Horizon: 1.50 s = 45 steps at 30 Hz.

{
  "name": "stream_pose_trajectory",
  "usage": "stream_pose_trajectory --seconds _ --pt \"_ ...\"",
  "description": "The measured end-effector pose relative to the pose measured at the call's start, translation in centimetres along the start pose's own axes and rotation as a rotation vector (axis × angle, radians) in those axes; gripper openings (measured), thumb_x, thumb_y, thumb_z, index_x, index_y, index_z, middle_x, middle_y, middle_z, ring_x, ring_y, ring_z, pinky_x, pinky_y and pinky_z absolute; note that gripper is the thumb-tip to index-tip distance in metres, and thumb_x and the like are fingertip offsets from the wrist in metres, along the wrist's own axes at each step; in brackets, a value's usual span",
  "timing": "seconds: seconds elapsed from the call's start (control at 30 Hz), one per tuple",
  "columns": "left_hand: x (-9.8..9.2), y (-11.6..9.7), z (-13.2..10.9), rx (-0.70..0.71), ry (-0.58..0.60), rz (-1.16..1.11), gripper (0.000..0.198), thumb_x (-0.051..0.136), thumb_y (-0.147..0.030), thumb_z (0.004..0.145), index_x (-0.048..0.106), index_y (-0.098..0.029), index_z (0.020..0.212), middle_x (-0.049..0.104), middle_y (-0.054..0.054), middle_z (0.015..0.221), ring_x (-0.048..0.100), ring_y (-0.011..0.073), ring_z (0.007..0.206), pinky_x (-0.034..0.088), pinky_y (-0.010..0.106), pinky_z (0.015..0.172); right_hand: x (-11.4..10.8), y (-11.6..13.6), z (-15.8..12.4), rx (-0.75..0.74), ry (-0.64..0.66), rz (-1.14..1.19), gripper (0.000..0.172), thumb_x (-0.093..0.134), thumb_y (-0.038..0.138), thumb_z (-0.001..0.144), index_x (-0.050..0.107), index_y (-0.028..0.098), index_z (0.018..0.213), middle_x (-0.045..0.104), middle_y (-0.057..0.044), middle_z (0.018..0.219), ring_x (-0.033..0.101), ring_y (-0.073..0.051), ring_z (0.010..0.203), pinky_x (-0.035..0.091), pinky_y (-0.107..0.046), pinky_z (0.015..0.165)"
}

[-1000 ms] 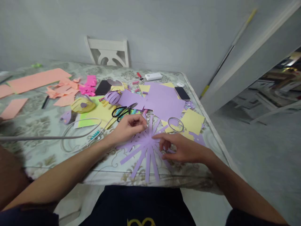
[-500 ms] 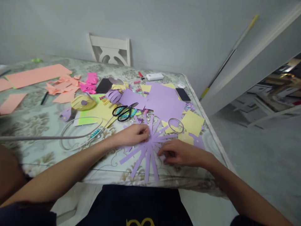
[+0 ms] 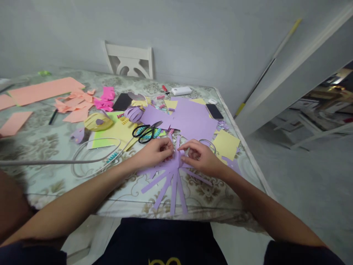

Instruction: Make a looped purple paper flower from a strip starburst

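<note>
At the far left of the floral-covered worktop (image 3: 35, 152) lies a long salmon paper sheet (image 3: 45, 91), with a black pen (image 3: 53, 117) near its lower side. A grey cable (image 3: 55, 162) runs in from the left edge and loops below a yellow paper-strip ball (image 3: 92, 124). Next come crumpled bright pink paper (image 3: 106, 97), a smaller purple paper-strip ball (image 3: 134, 113) and black-handled scissors (image 3: 151, 128) with parted blades. Just below the scissors, the left hand (image 3: 154, 151) has its grip curled, thumb close to the index finger; whether it pinches anything, I cannot tell. The purple strip star (image 3: 174, 173) lies flat near the front edge, its middle under and between both hands. Beyond it is a large purple sheet (image 3: 194, 116). The right hand (image 3: 202, 158) has its grip bent around a raised strip of the star; how firmly it pinches is unclear. Farther right lie a smartphone (image 3: 214, 111) and a yellow paper square (image 3: 226, 143).
</note>
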<state>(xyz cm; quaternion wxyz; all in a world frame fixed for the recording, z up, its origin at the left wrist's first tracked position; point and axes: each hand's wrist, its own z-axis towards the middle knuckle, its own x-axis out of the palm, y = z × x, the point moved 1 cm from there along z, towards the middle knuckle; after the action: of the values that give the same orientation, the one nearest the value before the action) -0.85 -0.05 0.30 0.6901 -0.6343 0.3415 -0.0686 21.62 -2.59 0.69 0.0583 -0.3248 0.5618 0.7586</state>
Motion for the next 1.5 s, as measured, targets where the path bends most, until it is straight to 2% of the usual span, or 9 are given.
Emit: stream_pose_trajectory --seconds 0.17,0.27,0.33,0.47,0.67,0.83,1.13,1.3,1.5 --pt "0.0 -0.4 0.0 0.004 -0.037 -0.049 0.010 0.060 -0.029 0.084 0.057 -0.019 0.082 0.060 -0.002 0.068 0.055 0.0131 0.061 0.041 0.025 0.058 1.1 0.1 -0.3 0.156 0.003 0.334 0.031 0.073 0.033 0.086 0.068 0.020 0.114 0.065 0.000 0.082 0.054 -0.010 0.057 0.045 -0.024 0.052" --pt "0.0 -0.5 0.0 -0.001 -0.048 -0.068 0.010 0.060 -0.029 0.084 0.058 -0.019 0.083 0.060 -0.002 0.068 0.055 0.0130 0.060 0.041 0.025 0.058 1.5 0.0 -0.4 0.218 -0.013 0.462 0.036 0.076 0.033 0.083 0.066 0.022 0.116 0.070 -0.007 0.108 0.060 -0.009 0.057 0.046 -0.023 0.046" --pt "0.0 -0.5 0.0 -0.004 -0.048 -0.075 0.010 0.059 -0.028 0.084 0.058 -0.019 0.083 0.060 -0.002 0.068 0.055 0.0129 0.060 0.042 0.025 0.059 1.7 0.0 -0.4 0.239 -0.029 0.531 0.036 0.077 0.034 0.083 0.066 0.022 0.115 0.071 -0.008 0.110 0.062 -0.009 0.057 0.048 -0.023 0.046" --pt "0.1 -0.7 -0.2 -0.016 -0.042 -0.068 0.012 0.059 -0.031 0.084 0.058 -0.018 0.084 0.061 -0.002 0.069 0.055 0.0134 0.061 0.042 0.026 0.059 1.9 -0.2 -0.4 0.246 -0.029 0.678 0.031 0.082 0.036 0.081 0.071 0.019 0.105 0.074 -0.005 0.093 0.072 -0.017 0.077 0.060 -0.028 0.062" --pt "0.3 -0.9 -0.3 -0.007 -0.036 -0.056 0.016 0.059 -0.034 0.085 0.058 -0.018 0.084 0.063 -0.001 0.068 0.057 0.0144 0.062 0.043 0.027 0.060 2.1 -0.9 -0.5 0.351 0.012 0.906 0.027 0.073 0.035 0.085 0.077 0.017 0.105 0.078 -0.011 0.106 0.075 -0.022 0.098 0.062 -0.041 0.091" --pt "0.3 -0.5 -0.3 0.022 -0.037 -0.090 0.011 0.060 -0.029 0.086 0.058 -0.019 0.085 0.063 -0.001 0.068 0.057 0.0135 0.062 0.044 0.026 0.060 2.1 -1.5 -0.6 0.337 -0.003 0.800 0.034 0.083 0.021 0.072 0.077 0.019 0.106 0.079 -0.007 0.104 0.075 -0.021 0.099 0.063 -0.040 0.090" --pt "0.4 -0.9 -0.4 0.066 -0.057 -0.065 0.018 0.061 -0.034 0.090 0.059 -0.018 0.085 0.060 -0.002 0.066 0.055 0.0130 0.061 0.043 0.026 0.061 2.2 -1.7 -0.4 0.297 -0.069 0.627 0.038 0.083 0.050 0.077 0.075 0.015 0.090 0.072 -0.002 0.071 0.068 -0.015 0.062 0.060 -0.031 0.062" --pt "0.6 -0.9 -0.6 0.064 -0.054 -0.040 0.020 0.061 -0.036 0.091 0.059 -0.018 0.084 0.057 -0.002 0.066 0.053 0.0127 0.061 0.041 0.026 0.060 2.4 -1.9 -0.4 0.345 -0.107 0.665 0.050 0.085 0.049 0.073 0.064 0.018 0.106 0.069 0.002 0.068 0.060 -0.012 0.050 0.052 -0.027 0.049" --pt "0.6 -1.0 -0.6 0.060 -0.049 -0.025 0.020 0.061 -0.036 0.090 0.060 -0.017 0.084 0.059 -0.002 0.067 0.054 0.0127 0.061 0.042 0.026 0.060 2.2 -1.3 -0.6 0.329 -0.111 0.578 0.038 0.076 0.053 0.081 0.065 0.018 0.090 0.064 0.003 0.064 0.052 -0.009 0.048 0.040 -0.022 0.044"
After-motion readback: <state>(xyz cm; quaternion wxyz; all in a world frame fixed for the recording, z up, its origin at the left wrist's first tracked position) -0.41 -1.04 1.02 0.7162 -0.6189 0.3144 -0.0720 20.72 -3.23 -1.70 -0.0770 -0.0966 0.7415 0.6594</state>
